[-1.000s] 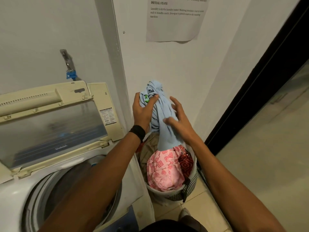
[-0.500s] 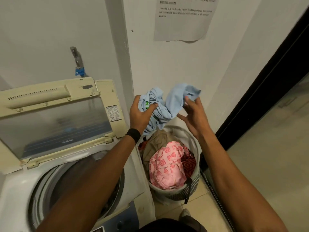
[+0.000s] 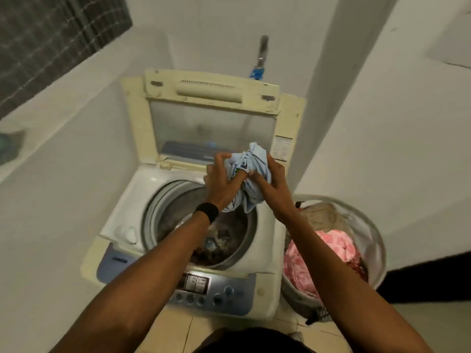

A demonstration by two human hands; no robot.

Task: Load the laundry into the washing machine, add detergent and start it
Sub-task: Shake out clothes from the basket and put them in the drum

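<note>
A top-loading washing machine stands in front of me with its lid raised. Dark clothes lie at the bottom of its drum. I hold a bunched light blue garment over the drum's back right rim. My left hand grips its left side and my right hand grips its right side. The garment's lower end hangs toward the drum opening. To the right of the machine stands a round laundry basket with a pink patterned cloth and beige laundry in it.
The machine's control panel with buttons faces me at the front. A tap with a blue fitting sticks out of the wall behind the lid. White walls close in on both sides. A dark door frame lies at the right.
Both hands have carried the blue garment left, from above the basket to above the drum, and bunched it together. My view has turned left onto the machine.
</note>
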